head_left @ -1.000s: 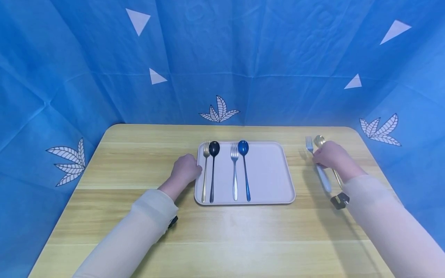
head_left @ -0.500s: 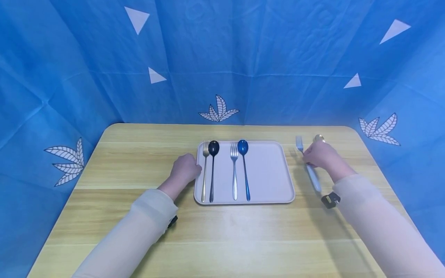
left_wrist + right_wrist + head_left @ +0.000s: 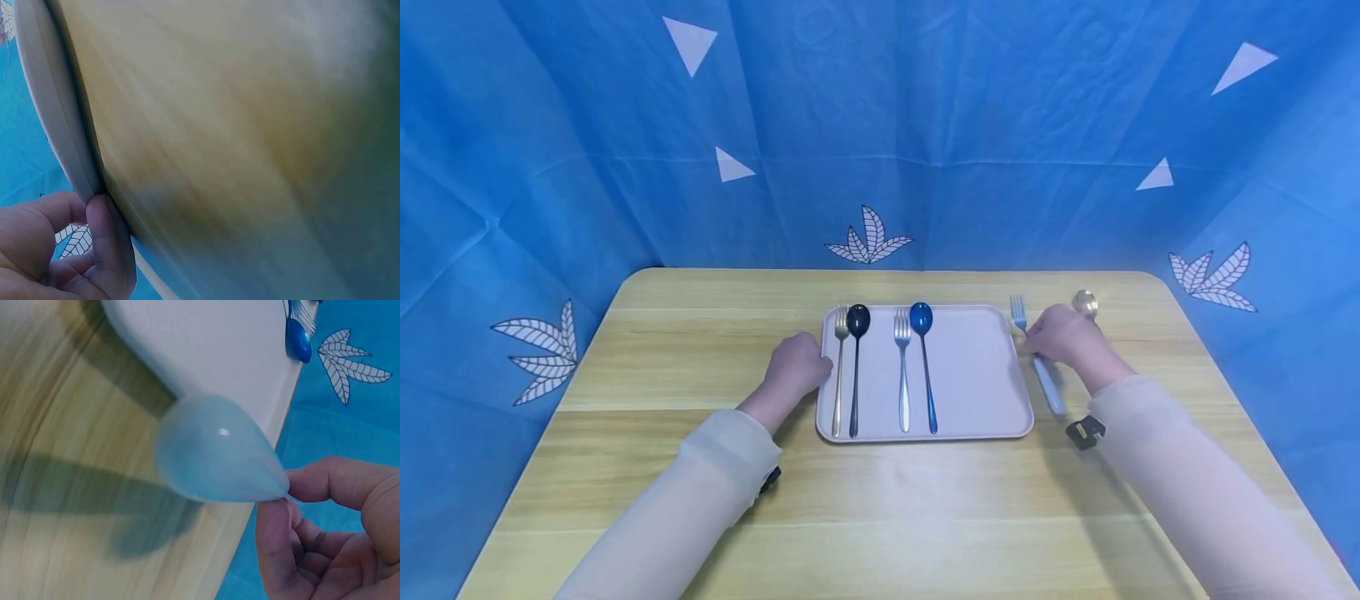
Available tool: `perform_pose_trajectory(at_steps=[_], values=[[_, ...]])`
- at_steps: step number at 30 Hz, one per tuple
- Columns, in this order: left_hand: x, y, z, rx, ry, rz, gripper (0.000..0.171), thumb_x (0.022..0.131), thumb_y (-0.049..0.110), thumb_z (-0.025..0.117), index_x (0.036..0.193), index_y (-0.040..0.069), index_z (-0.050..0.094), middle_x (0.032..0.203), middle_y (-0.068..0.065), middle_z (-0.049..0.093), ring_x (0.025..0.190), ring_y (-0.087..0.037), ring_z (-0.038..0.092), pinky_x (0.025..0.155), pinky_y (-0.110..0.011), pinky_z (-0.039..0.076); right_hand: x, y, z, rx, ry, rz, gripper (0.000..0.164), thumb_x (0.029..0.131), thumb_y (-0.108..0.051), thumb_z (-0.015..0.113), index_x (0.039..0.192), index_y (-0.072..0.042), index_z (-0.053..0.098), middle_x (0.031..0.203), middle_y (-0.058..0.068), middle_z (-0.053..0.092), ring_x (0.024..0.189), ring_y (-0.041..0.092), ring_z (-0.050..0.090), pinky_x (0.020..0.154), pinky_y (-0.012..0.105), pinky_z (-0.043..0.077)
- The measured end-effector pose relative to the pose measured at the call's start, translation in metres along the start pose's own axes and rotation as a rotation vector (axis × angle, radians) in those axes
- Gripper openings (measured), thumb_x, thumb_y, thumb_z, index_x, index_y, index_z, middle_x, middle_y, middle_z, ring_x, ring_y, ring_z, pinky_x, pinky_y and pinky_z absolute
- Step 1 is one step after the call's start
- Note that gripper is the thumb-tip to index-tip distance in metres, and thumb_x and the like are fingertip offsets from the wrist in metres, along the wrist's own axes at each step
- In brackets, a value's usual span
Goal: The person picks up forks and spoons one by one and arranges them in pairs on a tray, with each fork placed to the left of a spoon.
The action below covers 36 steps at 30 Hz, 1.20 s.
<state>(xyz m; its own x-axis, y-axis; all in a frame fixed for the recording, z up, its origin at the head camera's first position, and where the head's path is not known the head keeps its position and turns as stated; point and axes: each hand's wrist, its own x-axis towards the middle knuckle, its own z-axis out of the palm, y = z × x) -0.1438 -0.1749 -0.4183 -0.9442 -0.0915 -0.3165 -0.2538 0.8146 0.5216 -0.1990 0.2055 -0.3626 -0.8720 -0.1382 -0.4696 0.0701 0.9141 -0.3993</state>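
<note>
My left hand [image 3: 797,364] pinches the left rim of a pale rectangular tray [image 3: 977,367], thumb and fingers gripping its edge in the left wrist view. Between thumb and fingertips, my right hand [image 3: 1063,333] holds a fork with a light blue handle [image 3: 1048,387] just off the tray's right side. Its tines [image 3: 1017,310] point away from me; up close in the right wrist view the rounded handle end [image 3: 215,450] looms large. On the tray lie a gold fork [image 3: 837,383], a black spoon [image 3: 854,375], a silver fork [image 3: 904,383] and a blue spoon [image 3: 929,375].
A gold spoon [image 3: 1086,302] lies on the table behind my right hand, its handle mostly hidden. The wooden table [image 3: 880,517] runs back to a blue patterned cloth [image 3: 1000,167]. A small black device [image 3: 1086,432] sits under the right sleeve.
My right hand has moved left toward the tray with the light-handled fork, leaving the gold spoon behind on the table. The left hand stays at the tray's rim.
</note>
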Motion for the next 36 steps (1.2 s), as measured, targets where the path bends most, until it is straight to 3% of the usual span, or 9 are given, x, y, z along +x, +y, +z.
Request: perform_pose_trajectory(at_steps=[3, 8, 15, 20, 27, 36], values=[[0.000, 0.000, 0.001, 0.000, 0.000, 0.007, 0.022, 0.090, 0.009, 0.057, 0.069, 0.008, 0.052, 0.060, -0.003, 0.046, 0.053, -0.018, 0.047, 0.049, -0.029, 0.039, -0.001, -0.004, 0.003, -0.016, 0.015, -0.002, 0.023, 0.086, -0.015, 0.068, 0.065, -0.009, 0.060, 0.058, -0.003, 0.055, 0.057, 0.011, 0.051, 0.057, 0.027, 0.042], [0.001, 0.000, 0.001, 0.005, -0.001, 0.005, 0.024, 0.091, 0.010, 0.057, 0.067, 0.008, 0.052, 0.059, -0.002, 0.045, 0.051, -0.018, 0.046, 0.047, -0.029, 0.038, 0.001, -0.010, 0.013, 0.004, 0.037, 0.006, 0.012, 0.086, -0.011, 0.066, 0.082, -0.001, 0.071, 0.067, 0.003, 0.064, 0.060, 0.014, 0.055, 0.061, 0.029, 0.047], [0.002, -0.002, 0.001, 0.007, -0.001, 0.007, 0.024, 0.090, 0.010, 0.057, 0.067, 0.008, 0.052, 0.058, -0.002, 0.045, 0.051, -0.018, 0.046, 0.046, -0.028, 0.037, 0.004, -0.020, 0.025, 0.031, 0.030, 0.011, 0.020, 0.088, -0.013, 0.069, 0.098, 0.004, 0.071, 0.078, 0.007, 0.066, 0.064, 0.014, 0.056, 0.061, 0.028, 0.048], [0.003, -0.003, 0.002, 0.007, -0.001, 0.009, 0.024, 0.090, 0.009, 0.057, 0.067, 0.008, 0.052, 0.058, -0.002, 0.045, 0.050, -0.018, 0.045, 0.046, -0.028, 0.037, 0.007, -0.025, 0.031, 0.039, 0.024, 0.015, 0.016, 0.088, -0.014, 0.069, 0.091, 0.001, 0.071, 0.077, 0.007, 0.065, 0.063, 0.014, 0.056, 0.060, 0.027, 0.048], [0.003, -0.004, 0.003, 0.006, -0.001, 0.010, 0.023, 0.090, 0.010, 0.057, 0.067, 0.008, 0.052, 0.058, -0.002, 0.046, 0.051, -0.018, 0.046, 0.047, -0.029, 0.038, 0.010, -0.031, 0.039, 0.046, 0.031, 0.001, 0.021, 0.087, -0.013, 0.068, 0.099, 0.004, 0.071, 0.082, 0.010, 0.068, 0.066, 0.016, 0.061, 0.060, 0.028, 0.052], [0.003, -0.002, 0.001, 0.001, -0.008, 0.002, 0.022, 0.090, 0.010, 0.057, 0.068, 0.008, 0.053, 0.059, -0.003, 0.047, 0.052, -0.018, 0.047, 0.047, -0.028, 0.038, 0.014, -0.036, 0.048, 0.032, 0.052, 0.011, 0.012, 0.085, -0.012, 0.067, 0.082, -0.002, 0.072, 0.066, 0.003, 0.062, 0.059, 0.014, 0.055, 0.056, 0.027, 0.048]])
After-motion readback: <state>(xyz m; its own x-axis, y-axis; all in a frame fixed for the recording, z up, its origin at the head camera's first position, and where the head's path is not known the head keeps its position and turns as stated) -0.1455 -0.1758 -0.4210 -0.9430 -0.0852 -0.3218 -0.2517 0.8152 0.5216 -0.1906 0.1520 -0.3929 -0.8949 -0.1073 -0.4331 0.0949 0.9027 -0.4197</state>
